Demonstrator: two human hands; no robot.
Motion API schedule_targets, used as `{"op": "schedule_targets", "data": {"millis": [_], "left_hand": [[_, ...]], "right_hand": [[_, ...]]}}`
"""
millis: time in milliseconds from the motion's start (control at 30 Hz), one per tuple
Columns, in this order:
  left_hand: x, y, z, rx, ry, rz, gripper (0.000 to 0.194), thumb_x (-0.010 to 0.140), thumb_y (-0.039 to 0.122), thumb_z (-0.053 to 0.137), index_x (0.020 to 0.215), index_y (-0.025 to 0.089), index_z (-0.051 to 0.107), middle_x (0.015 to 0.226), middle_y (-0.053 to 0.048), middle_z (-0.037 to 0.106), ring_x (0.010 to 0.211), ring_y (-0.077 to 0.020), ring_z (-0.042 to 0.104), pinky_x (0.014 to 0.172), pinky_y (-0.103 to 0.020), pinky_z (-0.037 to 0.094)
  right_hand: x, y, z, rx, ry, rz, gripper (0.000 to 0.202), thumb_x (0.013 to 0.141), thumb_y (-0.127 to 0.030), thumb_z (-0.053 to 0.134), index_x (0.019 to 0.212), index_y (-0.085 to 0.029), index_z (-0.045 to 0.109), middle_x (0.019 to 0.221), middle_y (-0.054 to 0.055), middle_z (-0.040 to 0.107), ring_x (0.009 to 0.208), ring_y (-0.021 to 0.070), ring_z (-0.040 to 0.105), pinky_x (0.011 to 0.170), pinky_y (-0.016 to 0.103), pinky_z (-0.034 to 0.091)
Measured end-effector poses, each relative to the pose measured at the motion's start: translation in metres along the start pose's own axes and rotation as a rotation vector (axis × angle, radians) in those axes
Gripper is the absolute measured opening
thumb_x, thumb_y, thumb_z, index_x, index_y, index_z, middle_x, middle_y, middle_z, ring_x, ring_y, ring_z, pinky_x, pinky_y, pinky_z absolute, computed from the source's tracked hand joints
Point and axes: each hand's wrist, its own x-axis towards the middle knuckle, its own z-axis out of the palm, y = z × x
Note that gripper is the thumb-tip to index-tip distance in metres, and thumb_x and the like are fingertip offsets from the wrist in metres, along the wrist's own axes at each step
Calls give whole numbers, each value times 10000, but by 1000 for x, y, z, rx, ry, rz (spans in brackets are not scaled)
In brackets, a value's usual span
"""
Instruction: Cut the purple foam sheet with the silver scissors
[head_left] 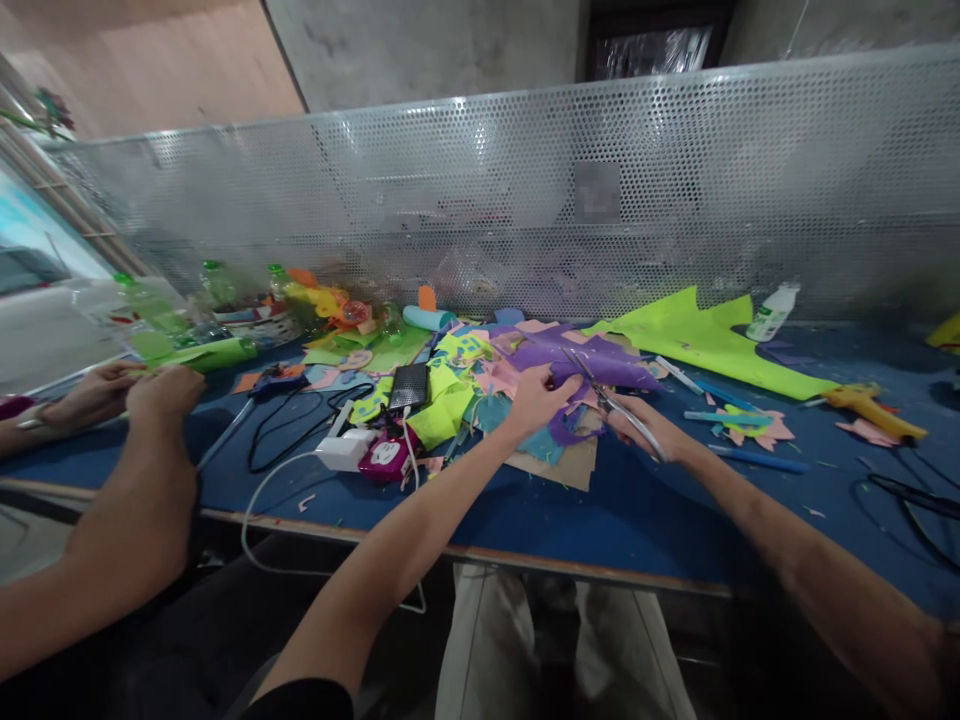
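My right hand [636,424] is closed round a pair of metal scissors [631,416], whose blades point up and to the left. Close beside the blades, my left hand [541,392] pinches a small purple felt-like piece [568,383]. It cannot be made out whether the blades touch that piece. Behind both hands spreads a larger purple sheet [592,356]. Coloured scraps in pink, teal and lime lie around and under my left hand, and a brown cardboard piece [577,472] shows below them.
A co-worker's hands [161,390] hold green material at the left. A glue gun [874,412], a white bottle [772,312] and a lime sheet [697,335] lie or stand at the right. Left of my arm are a black phone-like device [409,387] and a white plug [346,450] with cables. A perforated metal panel [480,200] stands behind.
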Motion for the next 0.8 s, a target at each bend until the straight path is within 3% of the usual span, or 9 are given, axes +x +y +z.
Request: {"op": "schedule_targets", "data": {"millis": [267, 467, 667, 800], "left_hand": [[1, -3, 3, -22, 95, -9, 461, 882, 522, 667, 646, 194, 447, 603, 35, 394, 574, -109, 380, 548, -272, 317], [0, -1, 4, -183, 67, -5, 415, 934, 546, 623, 753, 190, 509, 646, 20, 529, 559, -118, 509, 545, -270, 438], [-1, -2, 2, 4, 65, 87, 367, 948, 469, 621, 743, 171, 560, 666, 14, 526, 614, -116, 470, 580, -263, 382], [-1, -4, 2, 20, 19, 108, 347, 953, 460, 604, 769, 167, 589, 702, 5, 537, 664, -128, 464, 592, -264, 364]], "right_hand": [[1, -4, 5, -27, 117, 101, 443, 865, -629, 508, 691, -222, 484, 467, -45, 479, 346, 117, 472, 346, 217, 334], [2, -5, 6, -27, 137, 110, 427, 862, -602, 535, 675, -223, 467, 464, -47, 483, 349, 105, 462, 346, 208, 325], [2, 7, 10, 3, 107, 140, 328, 873, -545, 548, 844, -219, 536, 630, -27, 564, 485, 134, 557, 457, 245, 456], [0, 13, 11, -2, 127, 198, 364, 848, -586, 538, 842, -222, 537, 659, -12, 577, 523, 152, 581, 487, 269, 485]]}}
